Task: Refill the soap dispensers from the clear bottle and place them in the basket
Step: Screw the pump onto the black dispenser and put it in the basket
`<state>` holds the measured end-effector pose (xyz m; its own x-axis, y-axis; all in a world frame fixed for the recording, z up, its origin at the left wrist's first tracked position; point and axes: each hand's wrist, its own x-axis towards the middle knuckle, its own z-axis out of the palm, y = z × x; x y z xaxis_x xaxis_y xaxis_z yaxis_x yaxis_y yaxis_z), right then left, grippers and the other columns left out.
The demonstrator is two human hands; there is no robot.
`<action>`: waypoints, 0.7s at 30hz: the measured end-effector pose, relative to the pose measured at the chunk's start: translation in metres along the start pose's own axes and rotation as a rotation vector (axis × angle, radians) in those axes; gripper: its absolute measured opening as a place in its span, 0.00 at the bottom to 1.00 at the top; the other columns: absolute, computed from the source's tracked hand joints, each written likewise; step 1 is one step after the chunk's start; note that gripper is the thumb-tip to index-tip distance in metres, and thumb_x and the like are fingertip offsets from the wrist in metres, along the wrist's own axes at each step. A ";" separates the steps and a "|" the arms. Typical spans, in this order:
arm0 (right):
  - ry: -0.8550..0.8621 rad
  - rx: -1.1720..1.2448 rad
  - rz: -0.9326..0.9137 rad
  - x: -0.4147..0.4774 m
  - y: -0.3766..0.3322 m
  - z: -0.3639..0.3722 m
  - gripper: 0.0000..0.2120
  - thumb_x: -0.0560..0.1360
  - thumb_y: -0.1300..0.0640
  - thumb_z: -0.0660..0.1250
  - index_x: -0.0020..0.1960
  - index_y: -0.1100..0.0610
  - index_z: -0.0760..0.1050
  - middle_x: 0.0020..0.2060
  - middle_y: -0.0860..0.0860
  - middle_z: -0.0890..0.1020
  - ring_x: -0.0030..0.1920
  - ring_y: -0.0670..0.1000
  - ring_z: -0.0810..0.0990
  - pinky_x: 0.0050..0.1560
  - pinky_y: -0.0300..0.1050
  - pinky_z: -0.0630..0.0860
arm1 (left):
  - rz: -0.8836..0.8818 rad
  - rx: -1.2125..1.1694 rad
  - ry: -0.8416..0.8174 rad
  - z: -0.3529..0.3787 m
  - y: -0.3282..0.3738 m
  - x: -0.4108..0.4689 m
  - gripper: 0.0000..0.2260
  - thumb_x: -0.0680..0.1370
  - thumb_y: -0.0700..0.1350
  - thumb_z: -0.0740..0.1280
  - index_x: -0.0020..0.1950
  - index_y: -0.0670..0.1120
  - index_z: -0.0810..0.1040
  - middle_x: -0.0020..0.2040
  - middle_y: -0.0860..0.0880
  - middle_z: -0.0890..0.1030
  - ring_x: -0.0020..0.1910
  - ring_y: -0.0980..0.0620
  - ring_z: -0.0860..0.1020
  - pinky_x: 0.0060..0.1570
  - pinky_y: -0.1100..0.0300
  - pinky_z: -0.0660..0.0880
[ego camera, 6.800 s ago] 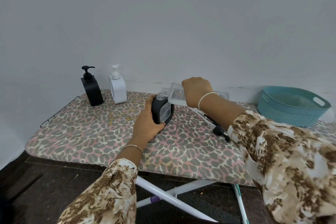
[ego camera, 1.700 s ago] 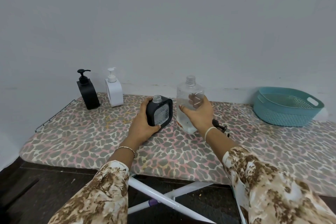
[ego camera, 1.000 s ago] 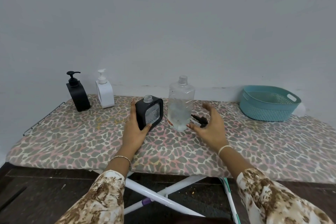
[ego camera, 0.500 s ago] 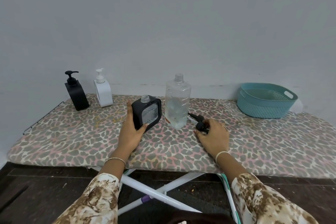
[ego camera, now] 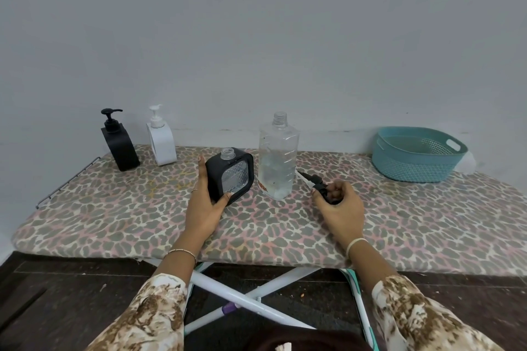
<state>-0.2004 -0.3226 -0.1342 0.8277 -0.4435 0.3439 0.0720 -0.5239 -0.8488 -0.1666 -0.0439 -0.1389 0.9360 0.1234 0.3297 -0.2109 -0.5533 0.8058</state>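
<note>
The left hand (ego camera: 203, 208) is gripping the square black dispenser (ego camera: 230, 175), which is standing upright mid-ironing board (ego camera: 114, 208) with its open neck pointing up. The right hand (ego camera: 340, 209) is curling its fingers round the pump (ego camera: 318, 183), which is lying flat on a diagonal, tube aiming back toward the clear bottle (ego camera: 278, 157). Recapping seems to be starting. Next, the pump needs lifting, with its tube turning down into the neck.

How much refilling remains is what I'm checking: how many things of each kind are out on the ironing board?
Soap dispensers: 3 (tall black pump dispenser, white pump dispenser, square black dispenser with open neck, in the left hand)
Clear plastic bottle: 1
Loose black pump head: 1, in the right hand
Teal plastic basket: 1
Total: 6
</note>
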 end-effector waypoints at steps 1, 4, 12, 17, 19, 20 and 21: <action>-0.009 -0.012 -0.010 0.000 0.000 0.000 0.13 0.68 0.47 0.75 0.44 0.52 0.74 0.35 0.45 0.78 0.37 0.47 0.77 0.37 0.39 0.73 | -0.004 0.001 0.001 0.000 -0.001 0.000 0.46 0.77 0.44 0.71 0.75 0.66 0.36 0.74 0.49 0.68 0.68 0.46 0.72 0.65 0.46 0.72; -0.064 -0.046 -0.004 -0.001 0.003 -0.001 0.14 0.67 0.45 0.75 0.44 0.50 0.74 0.36 0.44 0.79 0.38 0.46 0.78 0.40 0.42 0.76 | -0.007 0.010 0.008 0.002 -0.002 0.000 0.45 0.76 0.44 0.71 0.77 0.61 0.38 0.73 0.48 0.69 0.67 0.45 0.73 0.64 0.46 0.73; -0.112 -0.010 0.053 0.011 0.007 0.006 0.15 0.69 0.38 0.69 0.40 0.49 0.75 0.35 0.44 0.80 0.38 0.47 0.80 0.42 0.48 0.79 | 0.005 0.002 0.013 0.003 -0.004 0.000 0.44 0.77 0.44 0.71 0.78 0.61 0.40 0.74 0.48 0.69 0.68 0.46 0.72 0.65 0.45 0.72; -0.048 -0.098 0.069 0.036 0.006 0.010 0.13 0.70 0.40 0.67 0.43 0.50 0.76 0.38 0.45 0.80 0.40 0.48 0.79 0.46 0.51 0.78 | 0.006 -0.004 0.024 0.004 -0.005 0.001 0.44 0.77 0.44 0.71 0.78 0.62 0.40 0.72 0.49 0.70 0.68 0.47 0.73 0.65 0.47 0.73; -0.038 -0.082 0.089 0.046 0.006 0.014 0.15 0.68 0.38 0.65 0.43 0.49 0.76 0.41 0.46 0.80 0.43 0.49 0.79 0.49 0.52 0.78 | 0.011 -0.001 0.028 0.004 -0.007 0.000 0.44 0.77 0.45 0.70 0.77 0.63 0.39 0.72 0.49 0.70 0.68 0.47 0.73 0.65 0.48 0.73; -0.027 -0.081 0.095 0.050 0.007 0.015 0.15 0.68 0.38 0.64 0.45 0.49 0.76 0.44 0.47 0.80 0.46 0.51 0.79 0.51 0.52 0.77 | 0.016 0.000 0.030 0.004 -0.008 0.001 0.44 0.77 0.45 0.70 0.77 0.64 0.39 0.73 0.49 0.70 0.68 0.47 0.73 0.65 0.48 0.73; -0.028 -0.103 0.101 0.054 0.005 0.016 0.16 0.68 0.38 0.64 0.47 0.49 0.77 0.48 0.48 0.80 0.50 0.52 0.79 0.54 0.53 0.77 | 0.020 0.002 0.034 0.004 -0.009 0.001 0.44 0.77 0.45 0.70 0.77 0.64 0.39 0.73 0.49 0.70 0.68 0.47 0.73 0.65 0.47 0.73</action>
<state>-0.1461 -0.3377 -0.1268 0.8429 -0.4785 0.2462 -0.0693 -0.5501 -0.8322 -0.1624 -0.0426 -0.1479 0.9214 0.1398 0.3626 -0.2294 -0.5574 0.7979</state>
